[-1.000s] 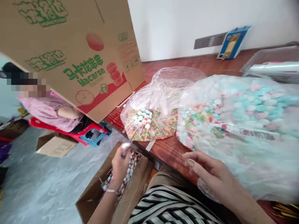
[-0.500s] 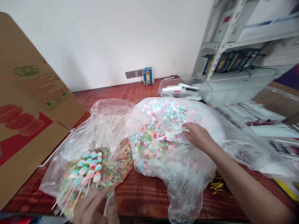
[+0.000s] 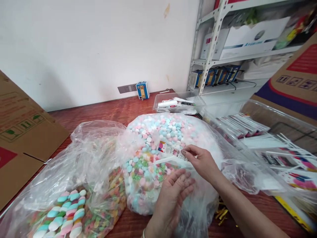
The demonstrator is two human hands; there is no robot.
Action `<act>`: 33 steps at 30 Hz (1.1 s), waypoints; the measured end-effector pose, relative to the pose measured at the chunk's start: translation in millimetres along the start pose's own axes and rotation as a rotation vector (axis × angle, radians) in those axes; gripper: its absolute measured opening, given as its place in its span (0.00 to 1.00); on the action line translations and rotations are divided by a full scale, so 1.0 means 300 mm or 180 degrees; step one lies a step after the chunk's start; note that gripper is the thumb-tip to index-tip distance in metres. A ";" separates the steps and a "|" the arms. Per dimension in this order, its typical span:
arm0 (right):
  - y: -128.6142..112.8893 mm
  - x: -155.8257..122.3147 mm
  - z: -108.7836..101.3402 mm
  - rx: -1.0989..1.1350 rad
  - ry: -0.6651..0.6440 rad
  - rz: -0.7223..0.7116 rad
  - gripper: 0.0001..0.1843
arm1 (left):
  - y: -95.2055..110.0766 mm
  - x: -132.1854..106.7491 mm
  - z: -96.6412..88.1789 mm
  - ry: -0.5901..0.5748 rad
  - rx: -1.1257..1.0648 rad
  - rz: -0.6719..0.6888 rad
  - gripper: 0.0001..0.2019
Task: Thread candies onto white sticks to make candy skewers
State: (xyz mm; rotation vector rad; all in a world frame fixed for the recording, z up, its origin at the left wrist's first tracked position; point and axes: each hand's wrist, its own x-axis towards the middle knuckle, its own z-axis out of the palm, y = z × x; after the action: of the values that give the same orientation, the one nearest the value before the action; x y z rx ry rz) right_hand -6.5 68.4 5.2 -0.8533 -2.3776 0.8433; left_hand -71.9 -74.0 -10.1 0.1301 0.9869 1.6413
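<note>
My right hand (image 3: 200,162) pinches the end of a small printed packet (image 3: 170,150), with a white stick (image 3: 163,160) lying along its lower side. Just below it, my left hand (image 3: 174,191) has its fingers stretched out and appears to hold nothing. Both hands are over a big clear plastic bag (image 3: 210,132) of pink, blue and white marshmallows (image 3: 173,124), with green and orange gummies among them. To the left, several candy skewers (image 3: 65,211) of striped marshmallows rest on another plastic bag (image 3: 91,142), which holds coloured gummy rings (image 3: 114,198).
A clear tray (image 3: 179,99) of white pens stands behind the marshmallows. On the right, a clear bin (image 3: 232,145) holds stacked printed packets and white sticks. Cardboard boxes (image 3: 22,132) flank both sides. A metal shelf (image 3: 208,49) stands at the back right.
My left hand has moved from beside the skewers at the lower left to under the packet, its fingers now spread. My right hand still holds the packet. The view has turned to the right.
</note>
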 end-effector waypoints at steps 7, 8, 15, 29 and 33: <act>-0.060 -0.213 0.023 0.1967 0.0232 0.0323 0.17 | 0.102 0.009 0.000 0.0533 0.1434 0.1501 0.08; -0.064 -0.228 0.004 0.1733 0.0359 0.0221 0.23 | 0.132 -0.004 -0.009 0.0322 0.2346 0.1536 0.07; -0.104 -0.248 -0.116 0.0761 -0.0138 -0.0443 0.12 | 0.226 -0.095 0.014 -0.0712 0.5303 0.1976 0.08; -0.129 -0.324 -0.073 0.2378 0.0262 0.0331 0.09 | -0.020 -0.160 0.052 0.0557 -0.0241 0.0754 0.15; -0.127 -0.345 -0.053 0.2476 0.0085 0.0489 0.10 | -0.020 -0.142 0.062 0.0857 -0.0249 0.0969 0.16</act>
State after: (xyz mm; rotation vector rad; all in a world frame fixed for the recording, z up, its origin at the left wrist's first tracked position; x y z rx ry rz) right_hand 60.0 -19.9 19.6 -0.6982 -1.7229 1.6414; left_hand -42.7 -100.5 14.9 0.0053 1.1456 2.0118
